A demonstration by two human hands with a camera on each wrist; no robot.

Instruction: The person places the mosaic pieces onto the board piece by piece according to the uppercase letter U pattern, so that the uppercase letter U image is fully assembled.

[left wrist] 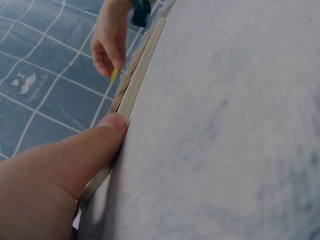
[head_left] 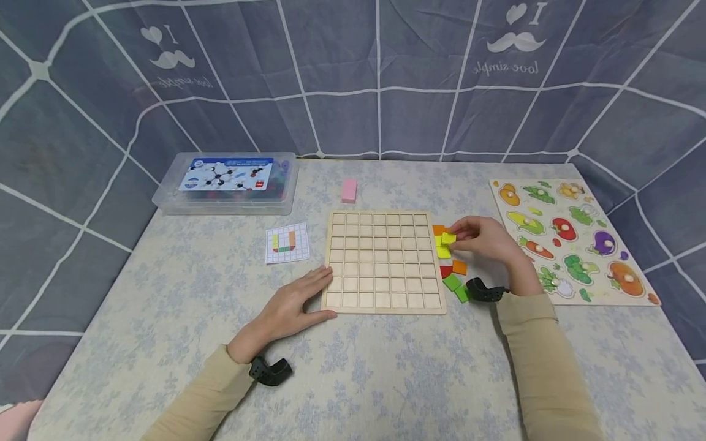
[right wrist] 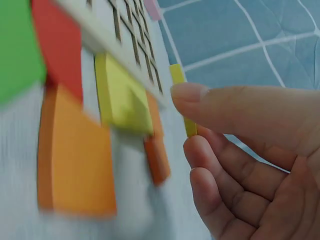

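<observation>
A yellow square tile (head_left: 448, 239) is pinched between the thumb and fingers of my right hand (head_left: 485, 237), raised off the table in the right wrist view. Below it lie another yellow tile (right wrist: 125, 97), an orange tile (right wrist: 75, 155), a red piece (right wrist: 60, 45) and green tiles (head_left: 452, 282), beside the board's right edge. My left hand (head_left: 287, 306) rests at the left edge of the wooden grid board (head_left: 382, 263), fingers extended, its thumb (left wrist: 95, 145) touching the rim. All the board's square cells are bare.
A printed pattern card (head_left: 288, 243) lies left of the board, with a clear plastic case (head_left: 226, 184) behind it. A pink block (head_left: 349, 191) stands beyond the board. At the right is a vegetable puzzle board (head_left: 573, 245). A grid-patterned curtain (head_left: 342, 73) encloses the table.
</observation>
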